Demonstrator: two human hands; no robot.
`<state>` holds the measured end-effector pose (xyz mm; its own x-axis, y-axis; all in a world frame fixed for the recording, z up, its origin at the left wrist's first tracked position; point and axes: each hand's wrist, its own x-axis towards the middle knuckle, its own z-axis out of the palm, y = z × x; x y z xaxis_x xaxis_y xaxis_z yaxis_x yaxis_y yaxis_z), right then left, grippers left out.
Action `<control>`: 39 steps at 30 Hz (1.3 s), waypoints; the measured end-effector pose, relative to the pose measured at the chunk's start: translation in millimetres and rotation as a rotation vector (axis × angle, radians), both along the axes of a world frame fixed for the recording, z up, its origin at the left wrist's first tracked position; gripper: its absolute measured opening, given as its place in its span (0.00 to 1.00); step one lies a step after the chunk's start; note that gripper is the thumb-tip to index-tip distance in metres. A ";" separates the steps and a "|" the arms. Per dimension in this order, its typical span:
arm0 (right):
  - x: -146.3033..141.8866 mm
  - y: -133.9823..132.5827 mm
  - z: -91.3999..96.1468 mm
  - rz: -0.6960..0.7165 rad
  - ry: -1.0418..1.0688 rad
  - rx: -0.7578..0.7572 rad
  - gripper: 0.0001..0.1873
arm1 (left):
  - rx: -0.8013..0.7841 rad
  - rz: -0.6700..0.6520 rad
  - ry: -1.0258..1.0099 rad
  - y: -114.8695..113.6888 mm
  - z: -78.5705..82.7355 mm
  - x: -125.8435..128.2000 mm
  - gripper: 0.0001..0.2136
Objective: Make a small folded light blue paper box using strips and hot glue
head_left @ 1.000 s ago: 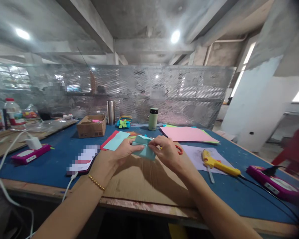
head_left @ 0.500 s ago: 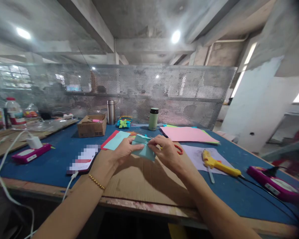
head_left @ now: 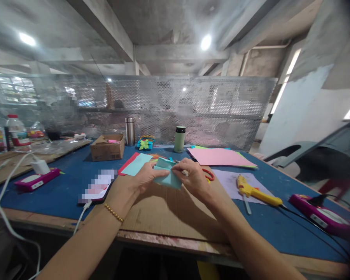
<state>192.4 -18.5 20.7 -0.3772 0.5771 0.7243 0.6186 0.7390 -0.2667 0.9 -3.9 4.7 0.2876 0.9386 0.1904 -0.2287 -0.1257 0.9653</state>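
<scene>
Holding a creased light-blue paper (head_left: 168,180) above the corrugated cardboard sheet (head_left: 166,217), the left hand (head_left: 144,178) has its fingers closed on the paper's left side, thumb on top. The right hand (head_left: 192,175) pinches the right side between its fingertips. Just beside that hand show the red-handled scissors (head_left: 210,175). Farther right, a yellow hot-glue gun (head_left: 255,193) lies partly over a lilac sheet (head_left: 223,181). 2 drink flasks, steel (head_left: 130,132) and pale green (head_left: 179,141), stand toward the back of the blue surface (head_left: 67,198).

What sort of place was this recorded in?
Probably a craft workshop: the blue table bears a yellow glue gun and a pink paper sheet, beneath a bare concrete ceiling.
</scene>
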 end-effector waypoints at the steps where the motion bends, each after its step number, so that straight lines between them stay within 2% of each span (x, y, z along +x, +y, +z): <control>1: -0.6 -0.4 -0.2 -0.006 -0.003 0.004 0.08 | 0.004 0.015 0.003 0.6 -0.8 0.4 0.21; 11: -4.2 -0.9 -2.6 0.002 0.014 0.000 0.09 | 0.026 0.128 0.011 2.5 -2.0 2.6 0.18; 17: 1.3 -7.8 10.2 -0.054 0.273 0.056 0.08 | 0.034 0.144 -0.085 3.2 1.6 2.4 0.19; 19: 5.0 -6.5 13.0 -0.068 0.372 -0.018 0.09 | 0.037 0.114 -0.140 2.6 5.0 2.2 0.19; 21: 7.5 -4.4 13.5 -0.043 0.422 -0.164 0.11 | 0.014 0.077 -0.193 1.2 8.5 1.7 0.18; 24: 7.6 -4.8 13.3 0.098 0.473 -0.411 0.15 | -0.045 0.043 -0.269 -1.5 11.6 -0.3 0.17; 27: 5.4 -10.9 16.3 0.275 0.509 -0.554 0.16 | -0.076 0.032 -0.332 -2.9 11.6 -3.7 0.18; 31: 4.0 -19.7 22.5 0.372 0.467 -0.557 0.16 | -0.070 0.007 -0.339 -0.6 8.6 -7.6 0.18; 39: 6.9 -19.4 25.2 0.381 0.388 -0.575 0.13 | -0.036 0.026 -0.328 2.9 7.5 -9.5 0.20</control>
